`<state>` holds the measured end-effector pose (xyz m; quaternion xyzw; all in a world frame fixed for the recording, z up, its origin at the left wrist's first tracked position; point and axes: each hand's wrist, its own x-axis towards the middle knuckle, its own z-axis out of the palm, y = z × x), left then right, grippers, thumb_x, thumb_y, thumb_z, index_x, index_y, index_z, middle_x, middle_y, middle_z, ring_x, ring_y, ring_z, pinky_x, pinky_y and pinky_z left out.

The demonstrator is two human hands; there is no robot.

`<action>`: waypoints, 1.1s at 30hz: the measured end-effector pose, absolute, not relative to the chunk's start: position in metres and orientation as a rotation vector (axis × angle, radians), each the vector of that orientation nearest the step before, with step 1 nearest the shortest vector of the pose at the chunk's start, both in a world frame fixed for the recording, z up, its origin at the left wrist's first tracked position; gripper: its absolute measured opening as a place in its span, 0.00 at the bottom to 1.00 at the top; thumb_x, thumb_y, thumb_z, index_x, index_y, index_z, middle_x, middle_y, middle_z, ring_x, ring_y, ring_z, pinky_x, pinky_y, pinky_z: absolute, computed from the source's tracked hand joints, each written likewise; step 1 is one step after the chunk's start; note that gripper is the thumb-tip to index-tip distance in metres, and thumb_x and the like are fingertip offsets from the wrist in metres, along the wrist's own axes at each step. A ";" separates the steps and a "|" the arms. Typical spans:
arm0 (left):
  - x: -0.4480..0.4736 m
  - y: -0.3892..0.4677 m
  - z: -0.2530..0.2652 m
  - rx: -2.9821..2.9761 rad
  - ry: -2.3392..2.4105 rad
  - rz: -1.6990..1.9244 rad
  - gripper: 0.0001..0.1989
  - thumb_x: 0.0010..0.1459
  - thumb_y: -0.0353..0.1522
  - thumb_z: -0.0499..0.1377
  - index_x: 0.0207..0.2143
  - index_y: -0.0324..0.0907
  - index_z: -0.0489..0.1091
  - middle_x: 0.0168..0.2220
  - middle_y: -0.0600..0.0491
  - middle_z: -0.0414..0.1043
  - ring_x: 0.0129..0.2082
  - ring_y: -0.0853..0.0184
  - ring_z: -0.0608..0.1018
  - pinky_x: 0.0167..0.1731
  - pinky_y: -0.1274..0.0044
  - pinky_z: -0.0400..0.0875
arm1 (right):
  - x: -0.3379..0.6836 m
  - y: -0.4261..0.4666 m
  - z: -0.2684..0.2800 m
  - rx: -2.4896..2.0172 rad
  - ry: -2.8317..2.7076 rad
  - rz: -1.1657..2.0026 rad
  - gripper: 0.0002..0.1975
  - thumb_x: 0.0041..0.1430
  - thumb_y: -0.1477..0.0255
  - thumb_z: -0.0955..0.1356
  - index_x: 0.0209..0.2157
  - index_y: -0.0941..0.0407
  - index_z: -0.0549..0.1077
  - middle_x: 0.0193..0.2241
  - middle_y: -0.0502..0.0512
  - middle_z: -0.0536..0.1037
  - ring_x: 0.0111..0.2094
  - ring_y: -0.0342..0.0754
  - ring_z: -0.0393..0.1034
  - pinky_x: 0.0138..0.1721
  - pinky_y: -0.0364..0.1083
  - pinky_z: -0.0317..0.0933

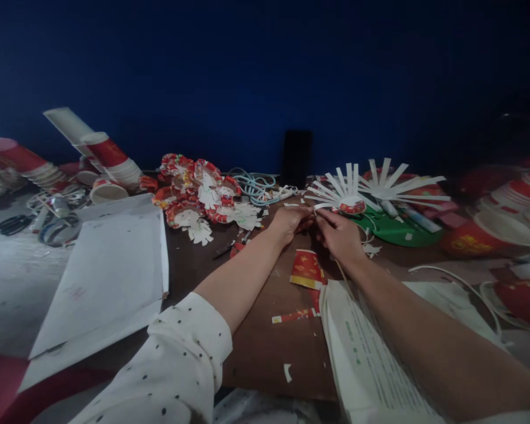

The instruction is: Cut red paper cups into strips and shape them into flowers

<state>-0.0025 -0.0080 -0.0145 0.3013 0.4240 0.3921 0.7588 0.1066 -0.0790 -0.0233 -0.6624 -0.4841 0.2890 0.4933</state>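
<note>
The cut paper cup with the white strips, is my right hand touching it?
Touching. The head view shows the right hand with fingertips against a strip of the cut paper cup.

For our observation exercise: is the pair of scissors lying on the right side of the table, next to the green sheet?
No, the scissors lie at the far left of the table, well away from the green sheet on the right.

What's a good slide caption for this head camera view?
Both hands, left hand and right hand, meet at a fringed paper cup on a cluttered table.
</note>
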 end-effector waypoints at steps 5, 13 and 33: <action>-0.002 -0.010 -0.010 0.672 0.960 0.856 0.09 0.51 0.20 0.64 0.22 0.35 0.71 0.20 0.55 0.71 0.21 0.76 0.73 0.24 0.85 0.68 | 0.106 -0.081 -0.023 -1.565 -1.280 0.656 0.17 0.58 0.64 0.65 0.42 0.58 0.79 0.16 0.47 0.70 0.18 0.43 0.62 0.23 0.42 0.56; 0.001 -0.008 -0.012 0.665 0.983 0.873 0.12 0.53 0.20 0.61 0.19 0.37 0.67 0.19 0.56 0.68 0.20 0.76 0.71 0.25 0.83 0.68 | 0.105 -0.080 -0.024 -1.571 -1.302 0.685 0.15 0.59 0.65 0.64 0.41 0.57 0.79 0.17 0.47 0.71 0.17 0.42 0.62 0.21 0.42 0.55; 0.004 -0.011 -0.012 0.690 1.030 0.891 0.11 0.54 0.21 0.62 0.21 0.37 0.68 0.19 0.57 0.68 0.21 0.77 0.70 0.24 0.84 0.67 | 0.103 -0.079 -0.027 -1.608 -1.172 0.732 0.24 0.55 0.62 0.66 0.49 0.60 0.80 0.17 0.49 0.72 0.17 0.42 0.61 0.21 0.42 0.57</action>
